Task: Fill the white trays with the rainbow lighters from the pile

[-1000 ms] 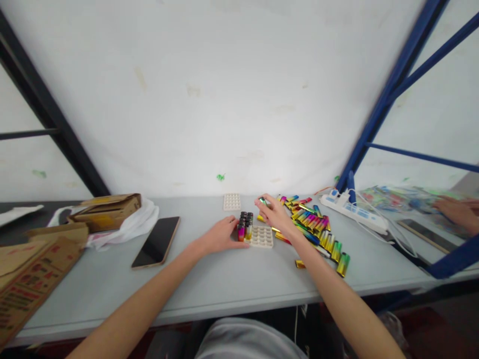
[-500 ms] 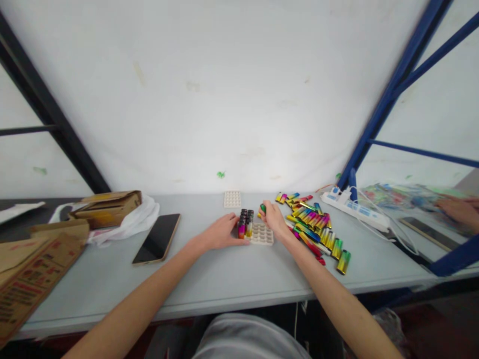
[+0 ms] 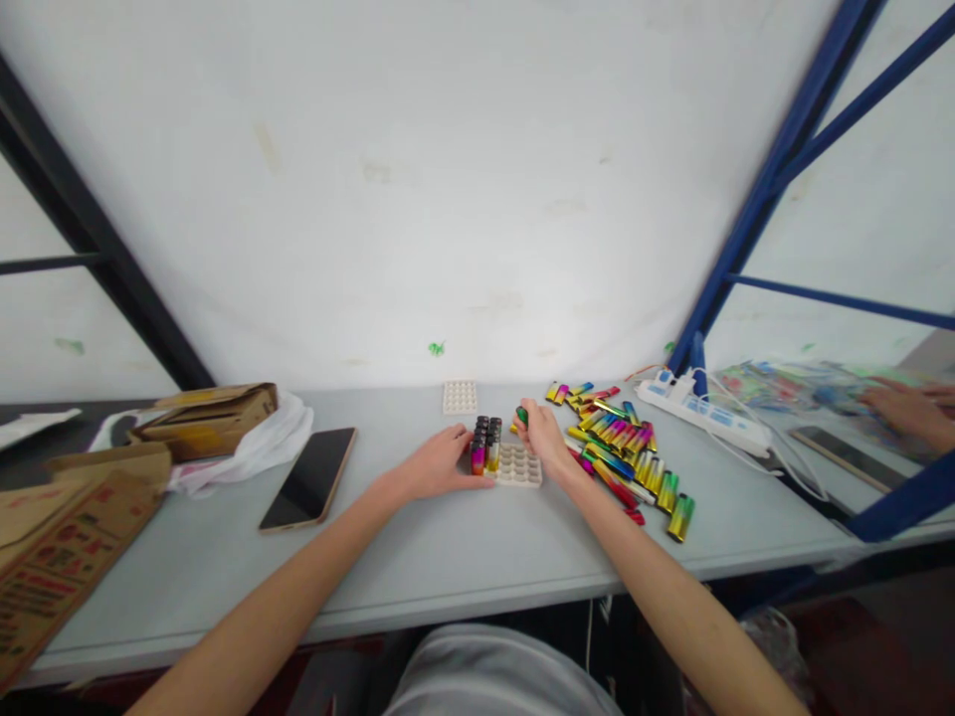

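A white tray with round holes (image 3: 520, 467) rests on the table before me. Its left part carries rows of upright lighters (image 3: 478, 455) with dark tops and shiny coloured bodies, while holes on the right show bare. My left hand (image 3: 439, 463) is around the tray's left end, thumb along the front edge and fingers at the side and back. Above the tray's back right part, my right hand (image 3: 543, 436) pinches a green and yellow lighter (image 3: 522, 415); the fingers hide part of it. Right of this hand lies a loose pile of shiny multicoloured lighters (image 3: 619, 438).
A second white tray (image 3: 460, 397) stands near the wall. To the left are a phone (image 3: 308, 477), a plastic bag (image 3: 280, 436) and cardboard boxes (image 3: 82, 537). A white power strip (image 3: 701, 413) with cables lies right, near a blue post; beyond it is another person's hand (image 3: 906, 413).
The view has shifted slightly. My right hand still holds the green lighter by the tray's back, and my left hand keeps its place. The other person's hand at far right has moved.
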A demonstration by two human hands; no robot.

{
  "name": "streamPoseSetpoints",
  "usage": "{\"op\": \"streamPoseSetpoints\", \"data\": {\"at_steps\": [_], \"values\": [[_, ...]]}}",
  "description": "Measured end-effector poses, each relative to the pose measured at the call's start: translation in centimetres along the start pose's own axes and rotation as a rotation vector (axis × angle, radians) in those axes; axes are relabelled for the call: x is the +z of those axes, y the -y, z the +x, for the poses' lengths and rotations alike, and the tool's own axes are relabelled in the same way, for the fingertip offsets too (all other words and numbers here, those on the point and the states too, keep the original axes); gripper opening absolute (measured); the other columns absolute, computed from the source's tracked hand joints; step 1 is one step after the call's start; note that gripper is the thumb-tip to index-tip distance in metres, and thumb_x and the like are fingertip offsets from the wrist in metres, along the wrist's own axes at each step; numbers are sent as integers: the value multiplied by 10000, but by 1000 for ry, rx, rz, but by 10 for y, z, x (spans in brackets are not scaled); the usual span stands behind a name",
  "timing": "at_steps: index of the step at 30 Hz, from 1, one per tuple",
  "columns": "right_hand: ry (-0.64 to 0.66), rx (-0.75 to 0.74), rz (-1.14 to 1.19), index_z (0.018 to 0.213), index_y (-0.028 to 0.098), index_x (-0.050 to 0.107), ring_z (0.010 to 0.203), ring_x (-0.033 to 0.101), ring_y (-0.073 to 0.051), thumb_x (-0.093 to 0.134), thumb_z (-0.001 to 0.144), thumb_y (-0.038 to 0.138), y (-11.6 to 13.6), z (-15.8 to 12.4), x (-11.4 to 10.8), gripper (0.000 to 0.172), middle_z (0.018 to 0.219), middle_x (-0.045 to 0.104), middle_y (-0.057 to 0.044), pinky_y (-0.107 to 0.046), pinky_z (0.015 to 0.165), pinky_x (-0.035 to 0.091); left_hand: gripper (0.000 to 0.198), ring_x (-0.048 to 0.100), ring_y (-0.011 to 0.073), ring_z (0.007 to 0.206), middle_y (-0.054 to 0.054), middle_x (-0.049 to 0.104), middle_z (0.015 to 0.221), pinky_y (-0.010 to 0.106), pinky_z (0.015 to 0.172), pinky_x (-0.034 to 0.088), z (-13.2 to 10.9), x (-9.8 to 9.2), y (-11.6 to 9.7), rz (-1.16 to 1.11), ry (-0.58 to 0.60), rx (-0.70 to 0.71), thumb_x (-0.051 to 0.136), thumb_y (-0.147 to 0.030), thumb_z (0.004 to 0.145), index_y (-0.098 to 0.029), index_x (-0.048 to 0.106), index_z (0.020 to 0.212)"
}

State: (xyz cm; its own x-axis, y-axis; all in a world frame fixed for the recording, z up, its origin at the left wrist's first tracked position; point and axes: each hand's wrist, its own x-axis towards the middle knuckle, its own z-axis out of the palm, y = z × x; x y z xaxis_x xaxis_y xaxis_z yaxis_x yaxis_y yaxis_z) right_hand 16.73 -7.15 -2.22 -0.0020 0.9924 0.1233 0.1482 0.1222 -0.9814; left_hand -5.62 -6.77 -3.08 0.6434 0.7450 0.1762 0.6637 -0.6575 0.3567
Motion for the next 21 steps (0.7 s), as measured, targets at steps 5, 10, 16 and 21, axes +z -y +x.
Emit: {"op": "streamPoseSetpoints", "data": {"at_steps": [5,10,16,21], "values": [[-2,-23,-65,602,265,389,485,308,-137,381,961,528,-1,-5,5,446,489,338,47,-286,501,262,621,650,330,1004,106,649,1066,439,921,542,0,0,1,5,0,2,757,-774,798,-201,661,1017],[19,-65,12,685,228,544,479,303,-130,379,989,729,4,-8,2,609,528,327,61,-282,494,259,612,643,318,972,104,653,1036,438,906,544,0,0,0,-15,-20,11,761,-766,796,-195,669,994],[92,-319,11,1098,220,679,647,539,-163,450,998,787,16,-17,-9,619,761,575,8,-283,604,450,648,646,326,991,107,659,1065,443,925,544,0,0,-1,-17,-16,9,752,-787,788,-190,674,1029],[50,-523,-144,924,212,701,888,625,-201,696,936,636,28,-26,-15,425,928,654,-49,-300,777,526,632,652,328,1000,103,671,1060,441,936,541,-1,-1,-1,-25,-13,5,763,-758,795,-189,685,1058]]}}
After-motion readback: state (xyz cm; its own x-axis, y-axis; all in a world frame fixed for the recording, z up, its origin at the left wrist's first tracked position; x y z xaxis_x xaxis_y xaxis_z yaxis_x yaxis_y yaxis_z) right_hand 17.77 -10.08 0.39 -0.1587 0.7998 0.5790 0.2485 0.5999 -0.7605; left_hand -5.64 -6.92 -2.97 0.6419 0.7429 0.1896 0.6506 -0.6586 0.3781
